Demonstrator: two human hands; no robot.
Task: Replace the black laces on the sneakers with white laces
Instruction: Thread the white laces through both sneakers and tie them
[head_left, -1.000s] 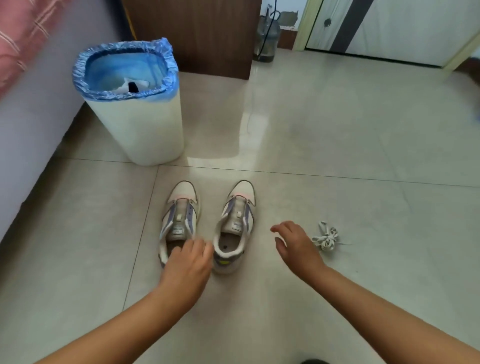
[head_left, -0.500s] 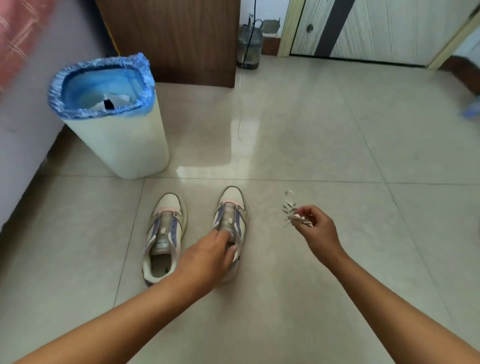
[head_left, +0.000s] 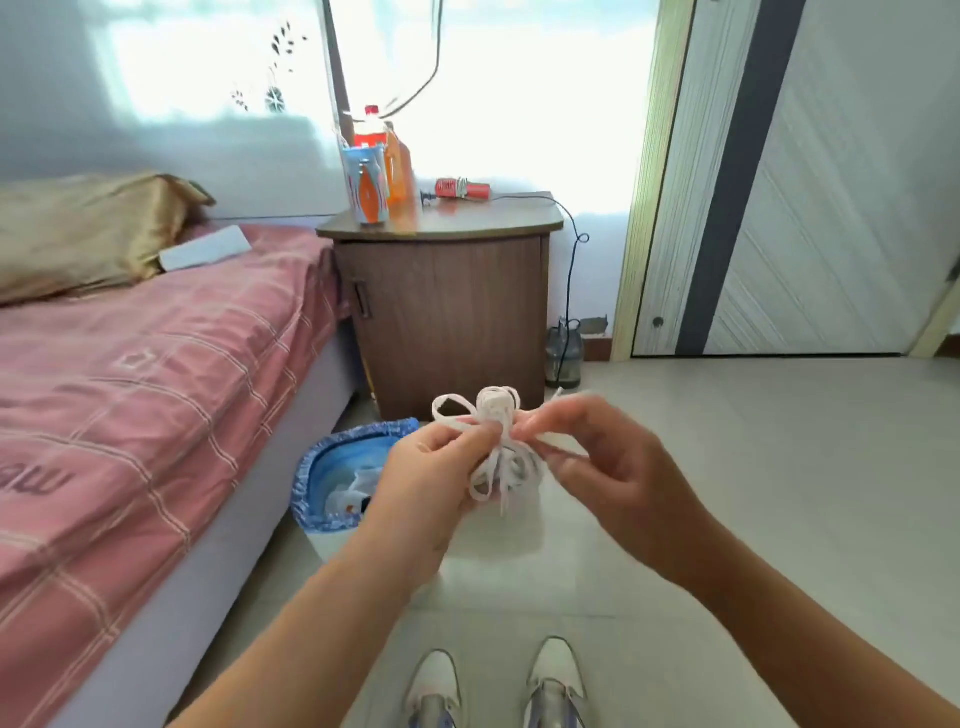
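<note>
Both hands are raised in front of the person, holding a bundle of white laces (head_left: 498, 441) between them. The left hand (head_left: 431, 478) pinches the bundle's middle, and the right hand (head_left: 602, 467) pinches a strand on its right side. The two sneakers (head_left: 493, 686) stand on the floor (head_left: 727, 467) at the near edge, with a bin (head_left: 332, 467) lined in blue farther off on the left.

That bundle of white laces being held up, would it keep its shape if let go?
Probably not. The white laces look floppy: loops droop below the left hand and right hand. They seem light, pinched by fingertips alone. Only the wrapped middle likely keeps the bundle together.
</note>
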